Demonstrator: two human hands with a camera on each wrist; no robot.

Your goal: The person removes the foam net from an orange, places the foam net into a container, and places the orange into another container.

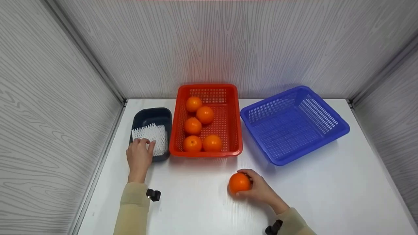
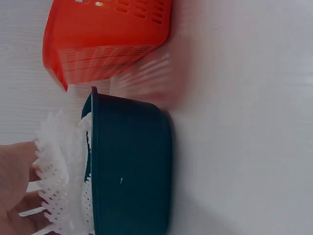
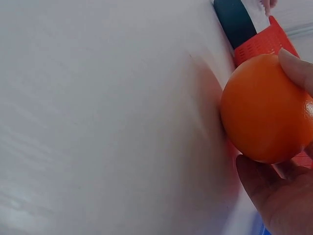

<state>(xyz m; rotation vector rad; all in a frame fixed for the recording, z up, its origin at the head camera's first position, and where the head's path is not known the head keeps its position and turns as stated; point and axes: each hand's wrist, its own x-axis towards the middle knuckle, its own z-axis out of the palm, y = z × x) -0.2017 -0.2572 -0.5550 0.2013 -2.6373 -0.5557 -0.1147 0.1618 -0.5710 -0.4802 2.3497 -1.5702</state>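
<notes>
My left hand (image 1: 139, 156) is over a dark teal bin (image 2: 132, 166) at the left and pinches a white foam fruit net (image 2: 61, 171) between thumb and fingers. More white netting (image 1: 160, 138) lies in the bin under it. With the thumb on one side and fingers on the other, my right hand (image 1: 261, 189) grips an orange (image 1: 239, 183) low over the front middle of the table. In the right wrist view the orange (image 3: 266, 110) fills the space between thumb and fingertips.
A red basket (image 1: 206, 86) with several oranges (image 1: 205, 115) inside stands at the back middle, beside the bin. To its right, a blue basket (image 1: 284, 129) sits at an angle on the white table (image 1: 196, 209). Grey wood-grain panels (image 1: 209, 42) enclose the back and sides.
</notes>
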